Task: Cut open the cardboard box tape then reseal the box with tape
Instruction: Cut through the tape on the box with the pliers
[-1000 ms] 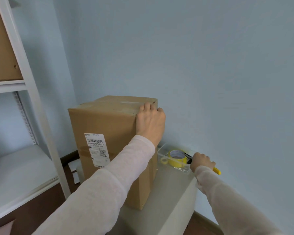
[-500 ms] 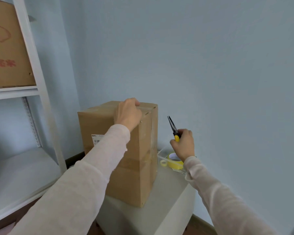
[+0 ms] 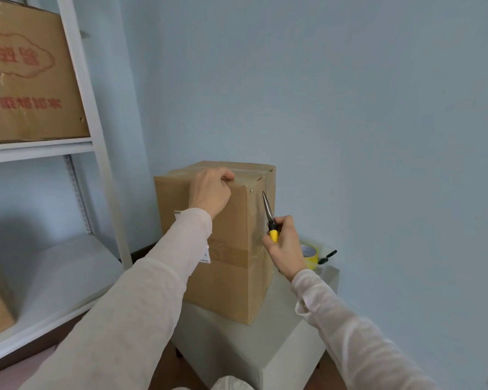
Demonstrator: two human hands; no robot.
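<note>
A tall brown cardboard box (image 3: 231,249) stands on a pale stool (image 3: 279,342), with clear tape along its top seam and a white label on its front. My left hand (image 3: 210,191) grips the box's top front edge, fingers curled over it. My right hand (image 3: 285,246) holds yellow-handled scissors (image 3: 269,215), blades closed and pointing up beside the box's right front corner. A yellow tape roll (image 3: 310,256) lies in a clear tray behind my right hand.
A white metal shelf rack (image 3: 96,153) stands at the left, holding a large printed carton (image 3: 26,80) on its upper shelf and another box at the lower left. Blue walls close in behind and to the right. A dark marker (image 3: 327,256) lies by the tape.
My right hand picked the scissors from the tray and raised them to the box's right corner. My left hand slid from the box's right top corner leftward along the top edge.
</note>
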